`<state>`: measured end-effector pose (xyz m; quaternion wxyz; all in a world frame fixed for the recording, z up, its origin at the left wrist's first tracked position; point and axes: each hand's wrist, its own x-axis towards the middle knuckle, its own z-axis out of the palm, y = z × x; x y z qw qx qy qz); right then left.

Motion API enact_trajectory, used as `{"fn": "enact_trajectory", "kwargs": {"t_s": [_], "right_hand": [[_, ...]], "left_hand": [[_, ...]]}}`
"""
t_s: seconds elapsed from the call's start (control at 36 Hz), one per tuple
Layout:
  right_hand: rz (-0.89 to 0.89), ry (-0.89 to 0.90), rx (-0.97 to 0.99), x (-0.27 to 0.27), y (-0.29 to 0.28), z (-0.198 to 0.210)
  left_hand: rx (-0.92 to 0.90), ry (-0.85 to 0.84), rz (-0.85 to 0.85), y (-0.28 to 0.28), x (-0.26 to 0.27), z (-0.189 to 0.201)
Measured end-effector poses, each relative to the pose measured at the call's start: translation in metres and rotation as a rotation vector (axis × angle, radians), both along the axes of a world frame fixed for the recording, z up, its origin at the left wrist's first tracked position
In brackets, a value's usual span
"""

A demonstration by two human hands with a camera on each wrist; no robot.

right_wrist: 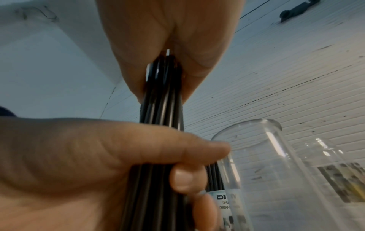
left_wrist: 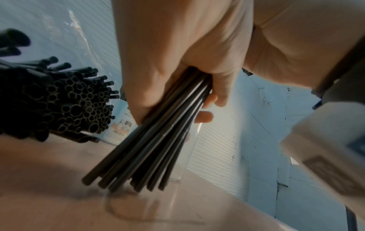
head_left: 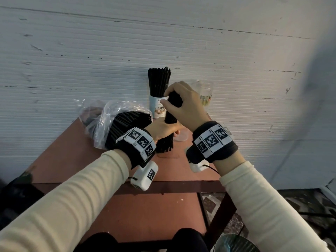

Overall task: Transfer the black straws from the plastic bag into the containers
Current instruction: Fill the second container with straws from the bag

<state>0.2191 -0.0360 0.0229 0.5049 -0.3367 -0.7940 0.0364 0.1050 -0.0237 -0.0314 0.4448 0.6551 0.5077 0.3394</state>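
**Ana:** Cream sleeves and black wrist bands with square markers fill the bottom of the head view. Past them, the left hand (head_left: pixel 163 129) wraps round the lower part of a bundle of thin black plastic straws (head_left: pixel 168 140), and the right hand (head_left: pixel 183 104) curls over its top end. The bundle stands roughly upright on the reddish-brown table (head_left: pixel 76 153).

**Ben:** How far along is the job?

**Ana:** Partway, by the look of it. One white labelled cylinder container (head_left: pixel 157 108) by the wall is already packed with straws. The crumpled clear plastic bag (head_left: pixel 109 124) to the left still holds a thick mass of them. A clear plastic cup (head_left: pixel 204 91) behind the right hand looks unfilled.

**Ben:** And the left wrist view?

**Ana:** The left hand's fingers (left_wrist: pixel 205 116) and thumb close round the bundle, whose lower ends fan out just above the table. The bagged straws (left_wrist: pixel 65 109) show their open ends to the left.

**Ben:** The right wrist?

**Ana:** The right hand pinches the straw tops between pressed fingers, with the left hand's thumb (right_wrist: pixel 162 150) below. Beside them stands a tall clear container (right_wrist: pixel 262 164), seemingly empty, and the printed cup sits further right.

**Ben:** The room?

**Ana:** A scuffed white ribbed wall (head_left: pixel 91 51) backs the table, and patterned floor shows at lower right.
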Motion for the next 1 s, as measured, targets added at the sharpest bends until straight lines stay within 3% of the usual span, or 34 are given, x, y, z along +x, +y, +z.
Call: {"fn": "enact_trajectory", "kwargs": {"t_s": [0.19,0.42,0.53,0.61,0.69,0.83,1.0], "right_hand": [[-0.005,-0.030,-0.035,0.002,0.001,-0.005],[-0.063,-0.010,-0.079,0.018,-0.007,0.006],[-0.040,-0.115,-0.253,0.028,-0.020,0.017],[0.197,-0.202,-0.507,0.030,-0.030,0.019],[0.195,-0.217,-0.485,0.027,-0.032,0.011],[0.114,-0.037,-0.294,0.030,-0.026,0.023],[-0.027,0.418,-0.208,0.050,0.005,0.068]], "left_hand": [[-0.033,0.056,-0.015,0.003,-0.005,-0.003],[0.099,0.024,0.044,-0.001,-0.010,0.001],[0.155,0.030,-0.171,-0.013,-0.013,0.019],[0.139,0.230,-0.400,-0.031,-0.013,0.040],[0.189,0.292,-0.474,-0.037,-0.010,0.047],[0.204,0.077,-0.323,-0.019,0.004,0.044],[0.542,-0.014,0.120,0.015,0.021,0.048]]}}
